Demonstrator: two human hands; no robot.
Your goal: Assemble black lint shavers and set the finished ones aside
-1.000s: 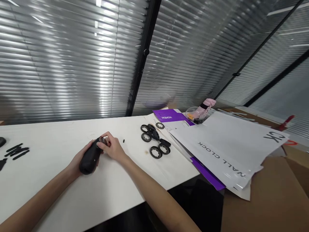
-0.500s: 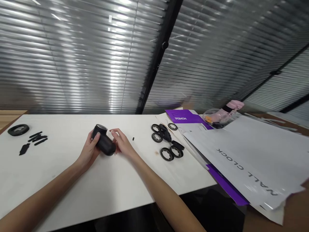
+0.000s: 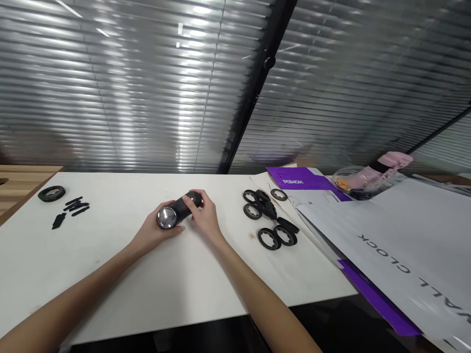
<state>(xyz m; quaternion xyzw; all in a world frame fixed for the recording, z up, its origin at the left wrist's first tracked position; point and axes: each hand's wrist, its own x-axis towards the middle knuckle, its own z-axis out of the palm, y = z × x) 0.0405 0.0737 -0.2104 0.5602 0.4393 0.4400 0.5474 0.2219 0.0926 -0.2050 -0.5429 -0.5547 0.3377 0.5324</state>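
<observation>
A black, rounded cylindrical device [image 3: 181, 210] has a round, silvery, mesh-like face turned toward me at its left end. I cannot tell its exact kind. My left hand [image 3: 156, 228] wraps around the mesh end from the left and below, its thumb side under the body. At the other end my right hand [image 3: 204, 211] grips the dark body, with the thumb across its top and the fingers curled over the far end. Both hands hold the device low above the white table [image 3: 158, 294]. Parts of the fingers are hidden behind it.
Several black notched rings [image 3: 268, 239] lie right of my hands. On the left are another black ring [image 3: 52, 193] and several small black strips [image 3: 77, 203]. A purple box sheet [image 3: 294, 177], a white "WALL CLOCK" sheet [image 3: 397, 245] and a pink wrapped item [image 3: 382, 169] occupy the right.
The device has turned, so its mesh face points toward me instead of up. My right hand has closed on its other end. The small black piece right of my hand is out of sight.
</observation>
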